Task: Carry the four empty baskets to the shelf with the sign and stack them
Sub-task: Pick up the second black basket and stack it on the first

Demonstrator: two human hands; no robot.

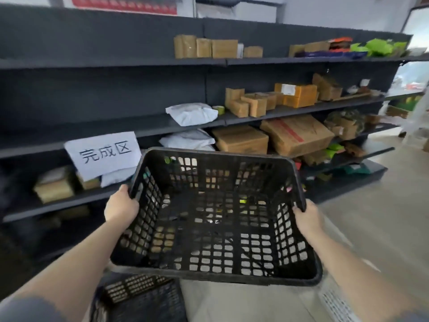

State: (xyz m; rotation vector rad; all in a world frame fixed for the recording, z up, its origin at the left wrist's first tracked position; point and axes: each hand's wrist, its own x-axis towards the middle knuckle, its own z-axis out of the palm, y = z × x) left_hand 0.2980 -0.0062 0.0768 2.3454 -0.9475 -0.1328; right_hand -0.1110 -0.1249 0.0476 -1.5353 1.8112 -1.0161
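A black plastic basket (216, 219) with lots of little square holes is up in the air in front of the dark shelf (69, 145), tipped so its open top faces us. It is empty. A white paper sign (103, 154) hangs on the shelf, just left of the basket. Another black basket (139, 298) sits low down, below the first one.

Soft even light, blurred edges, wide-angle bending, glare far right

Below the held basket (216, 219), a second basket (139, 298) cut off by the bottom edge, blurred.
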